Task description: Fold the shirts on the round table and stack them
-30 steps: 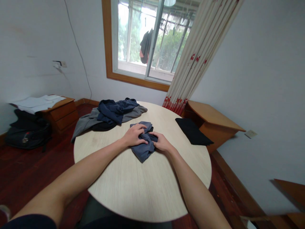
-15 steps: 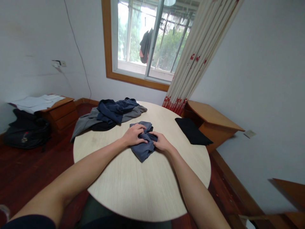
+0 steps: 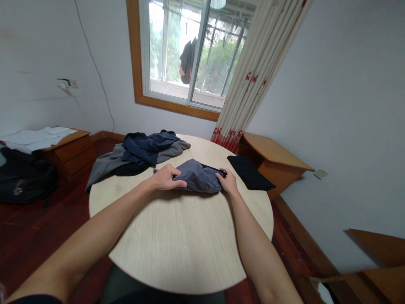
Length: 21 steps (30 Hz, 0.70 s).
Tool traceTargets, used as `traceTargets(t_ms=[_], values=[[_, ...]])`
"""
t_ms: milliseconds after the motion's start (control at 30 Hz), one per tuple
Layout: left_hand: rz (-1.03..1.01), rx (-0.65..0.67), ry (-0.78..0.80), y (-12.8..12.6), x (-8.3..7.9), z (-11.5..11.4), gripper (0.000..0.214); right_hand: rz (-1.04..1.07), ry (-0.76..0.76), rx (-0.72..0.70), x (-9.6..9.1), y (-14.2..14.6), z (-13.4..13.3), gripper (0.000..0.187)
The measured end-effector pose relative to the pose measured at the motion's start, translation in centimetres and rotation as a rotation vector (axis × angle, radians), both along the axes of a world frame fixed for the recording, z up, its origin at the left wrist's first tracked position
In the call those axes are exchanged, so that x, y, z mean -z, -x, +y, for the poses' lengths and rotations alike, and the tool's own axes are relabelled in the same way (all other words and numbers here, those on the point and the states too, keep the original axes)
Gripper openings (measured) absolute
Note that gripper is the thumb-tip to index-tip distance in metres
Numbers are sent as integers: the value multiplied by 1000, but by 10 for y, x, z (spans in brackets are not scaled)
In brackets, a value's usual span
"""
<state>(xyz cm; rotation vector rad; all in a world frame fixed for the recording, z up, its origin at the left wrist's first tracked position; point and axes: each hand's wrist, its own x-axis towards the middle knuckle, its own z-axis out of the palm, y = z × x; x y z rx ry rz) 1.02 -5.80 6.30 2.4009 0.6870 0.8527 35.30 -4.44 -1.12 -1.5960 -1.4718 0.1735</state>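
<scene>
A blue-grey garment (image 3: 201, 177) with a dark band along its far edge is stretched between my two hands over the middle of the round table. Its exact kind cannot be made out. My left hand (image 3: 166, 176) grips the left part, the thumb lying across the cloth and the fingers partly hidden. At the right end, my right hand (image 3: 227, 180) pinches the cloth near the dark band. Folds and creases run across the fabric between them.
The pale wooden table (image 3: 177, 240) holds a heap of navy and grey clothes (image 3: 142, 147) at the far left. A folded black cloth (image 3: 249, 172) lies at its right edge. Behind stand a small wooden desk (image 3: 278, 152), a curtain (image 3: 249, 84) and a drawer cabinet (image 3: 71, 152).
My hands have moved apart, the left one leftward and the right one rightward. The bunched garment is now spread wider between them. The view has shifted slightly.
</scene>
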Motion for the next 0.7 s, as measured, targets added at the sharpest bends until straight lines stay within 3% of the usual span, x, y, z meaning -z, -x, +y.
traceTargets(t_ms=[67,133,200,333,500,700], values=[[30,175,251,-5,3,-1,69,-26,29,-9,2,0,0,42],[9,190,396,-6,7,3,70,-66,33,3,2,1,0,41],[-37,33,350,-4,14,12,62,-121,23,25,0,2,0,41],[-22,-283,69,2,36,34,40,-246,52,46,-8,5,-3,37],[134,-387,-28,3,62,47,48,-402,190,77,-17,11,-11,34],[190,-391,-14,1,69,49,48,-489,362,93,-21,16,-18,42]])
